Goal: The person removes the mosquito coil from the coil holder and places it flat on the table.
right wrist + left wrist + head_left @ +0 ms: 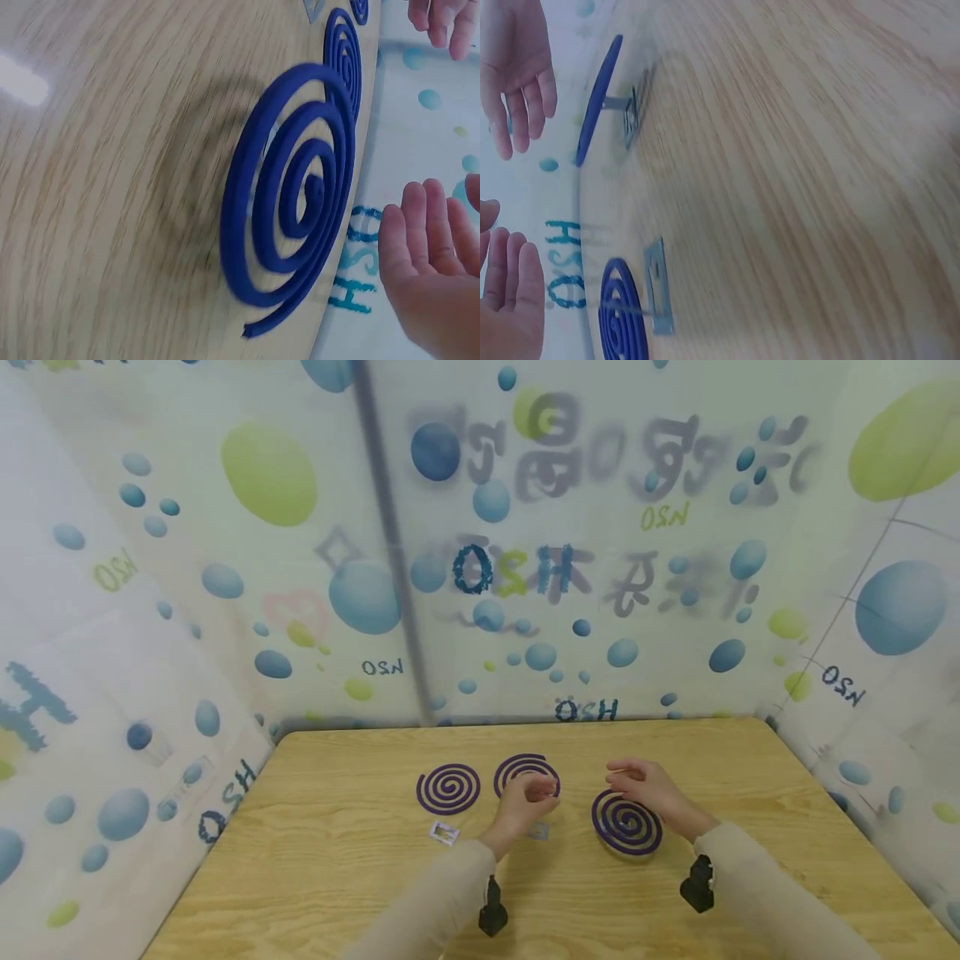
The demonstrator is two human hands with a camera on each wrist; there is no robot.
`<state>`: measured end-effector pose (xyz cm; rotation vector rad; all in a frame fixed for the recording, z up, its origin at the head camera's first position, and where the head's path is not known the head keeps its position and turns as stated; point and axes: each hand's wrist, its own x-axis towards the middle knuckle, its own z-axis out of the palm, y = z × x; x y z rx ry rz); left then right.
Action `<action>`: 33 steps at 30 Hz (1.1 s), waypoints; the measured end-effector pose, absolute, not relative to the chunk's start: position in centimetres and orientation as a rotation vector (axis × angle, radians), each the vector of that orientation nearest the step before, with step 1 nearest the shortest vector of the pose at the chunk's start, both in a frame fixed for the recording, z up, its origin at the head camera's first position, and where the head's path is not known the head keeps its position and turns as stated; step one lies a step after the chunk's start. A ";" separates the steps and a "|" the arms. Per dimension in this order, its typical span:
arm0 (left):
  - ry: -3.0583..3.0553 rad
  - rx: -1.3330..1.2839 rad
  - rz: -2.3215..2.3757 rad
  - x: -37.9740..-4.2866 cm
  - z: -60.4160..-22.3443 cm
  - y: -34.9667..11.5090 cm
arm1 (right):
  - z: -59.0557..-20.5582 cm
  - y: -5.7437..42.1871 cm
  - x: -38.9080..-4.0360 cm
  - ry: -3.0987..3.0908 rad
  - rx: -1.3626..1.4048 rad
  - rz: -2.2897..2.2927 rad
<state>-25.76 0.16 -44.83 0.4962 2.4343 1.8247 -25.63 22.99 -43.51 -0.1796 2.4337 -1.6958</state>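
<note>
Mirrored "H2O" (pixel 512 572) on wall sheet (pixel 660 639); grey characters (pixel 552 442) illegible.

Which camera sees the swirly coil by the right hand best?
The right wrist view: the mosquito coil looks biggest there, and its rings show clearly. The head view shows it from above but smaller, near the right hand. The left wrist view shows it edge-on, on a metal stand.

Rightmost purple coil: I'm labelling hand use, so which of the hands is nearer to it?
Right. In the head view, the right hand appears at the far edge of the rightmost purple coil; the left hand is farther off, to its left.
</note>
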 end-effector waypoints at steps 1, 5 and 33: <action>2.430 0.509 1.826 -25.6 -44.7 0.5 | -43.6 23.3 -25.6 2.456 -0.181 -1.684; 2.397 0.523 1.837 -26.0 -45.3 2.0 | -43.7 24.2 -25.3 2.545 -0.173 -1.640; 2.282 0.395 1.876 -24.4 -48.6 5.8 | -48.2 28.0 -25.0 2.675 0.093 -1.436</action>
